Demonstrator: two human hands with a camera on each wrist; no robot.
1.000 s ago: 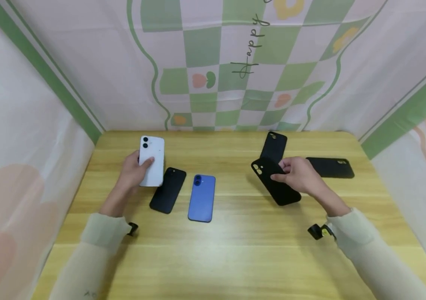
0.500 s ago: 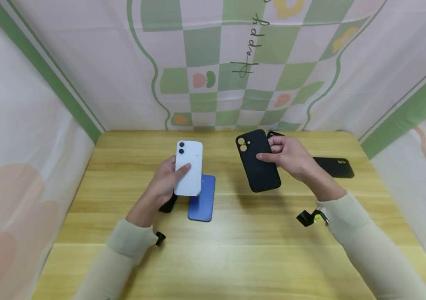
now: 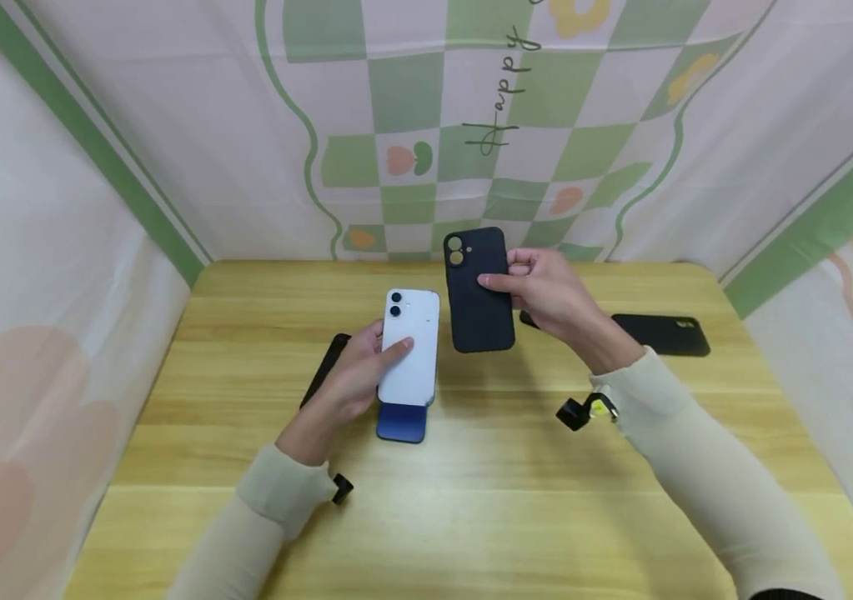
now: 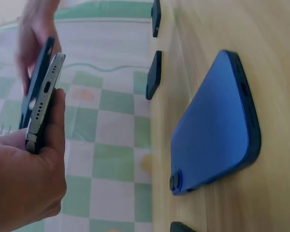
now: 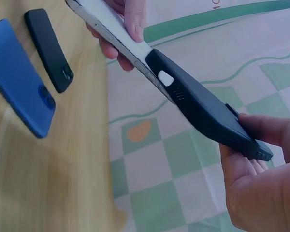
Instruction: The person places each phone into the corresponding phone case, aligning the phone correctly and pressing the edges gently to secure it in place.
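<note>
My left hand grips a white phone by its left side, thumb across the back, with two camera lenses at the top left. The phone is raised over the table, and its bottom edge with the charging port faces the left wrist view. My right hand pinches a black phone case at its right edge, thumb on the outer back. Two round camera holes show at the case's top left. Case and phone are held side by side, the case slightly higher. Beneath the white phone lies a blue phone, partly covered in the head view.
A black phone lies left of the blue one, partly behind my left hand in the head view. Two more black cases rest at the right: one case lies sideways, another is mostly hidden by my right hand. Patterned curtains enclose the wooden table.
The white phone has moved right, from over the black phone to over the blue one. The black case has risen and moved left, turning more upright beside the phone.
</note>
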